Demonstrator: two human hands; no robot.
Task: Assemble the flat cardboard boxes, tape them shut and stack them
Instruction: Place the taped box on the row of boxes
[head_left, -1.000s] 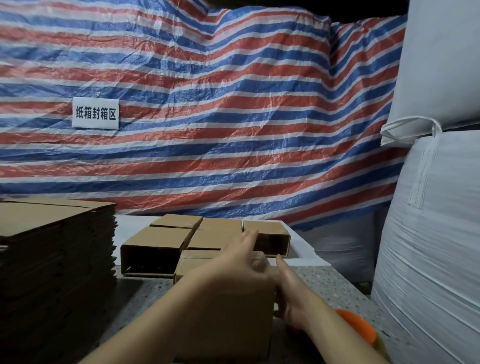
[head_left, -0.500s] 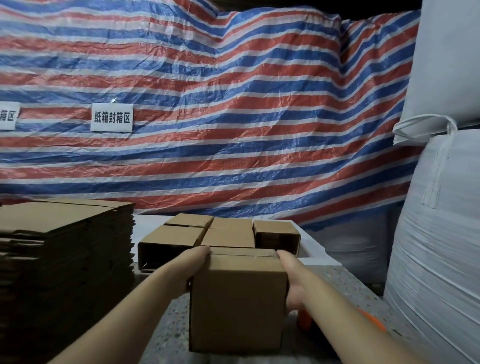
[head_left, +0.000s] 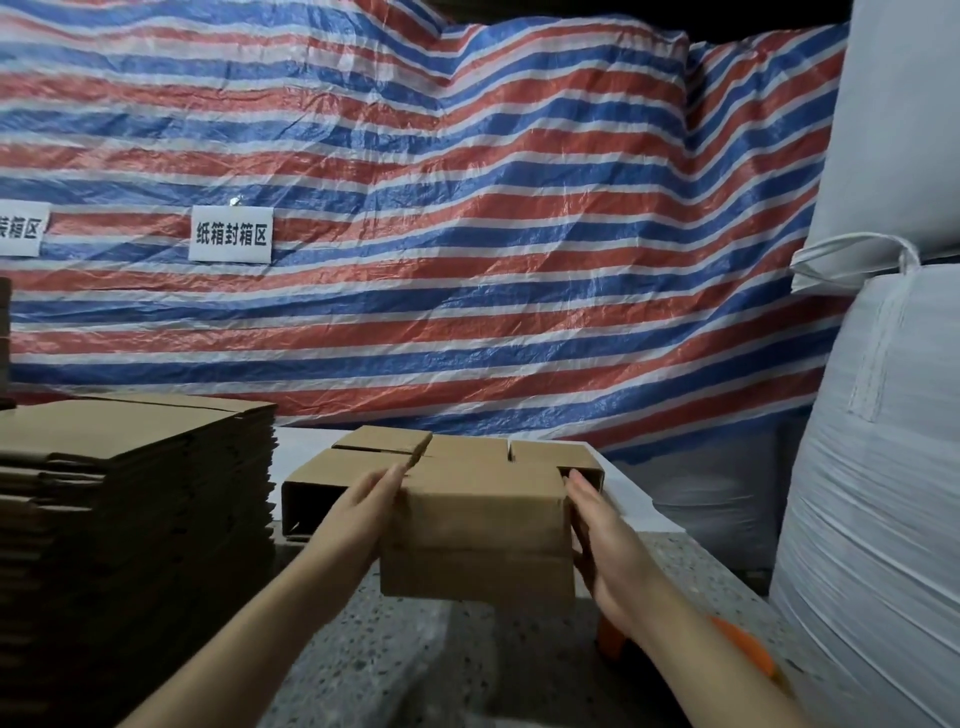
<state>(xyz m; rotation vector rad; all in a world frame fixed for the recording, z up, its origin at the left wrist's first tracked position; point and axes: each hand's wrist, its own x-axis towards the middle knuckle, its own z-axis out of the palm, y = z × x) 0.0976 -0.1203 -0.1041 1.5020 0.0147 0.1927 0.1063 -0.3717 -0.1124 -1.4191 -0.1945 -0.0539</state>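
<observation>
I carry a closed brown cardboard box (head_left: 478, 535) between both palms, just above the speckled table (head_left: 467, 670). My left hand (head_left: 371, 499) presses flat on its left side with straight fingers. Against its right side lies my right hand (head_left: 602, 540), fingers straight too. Right behind the carried box stand several assembled boxes (head_left: 545, 454); one at the left (head_left: 322, 475) shows an open end towards me. A tall stack of flat cardboard blanks (head_left: 130, 493) fills the left of the table.
An orange tape dispenser (head_left: 743, 644) lies on the table under my right forearm. Big white woven sacks (head_left: 883, 467) wall off the right side. A striped red, white and blue tarp (head_left: 467, 234) hangs behind, with a white sheet (head_left: 306, 441) under the far boxes.
The box has been lifted from close in front of me and carried forward to the row of assembled boxes. Both hands moved from its top to its sides.
</observation>
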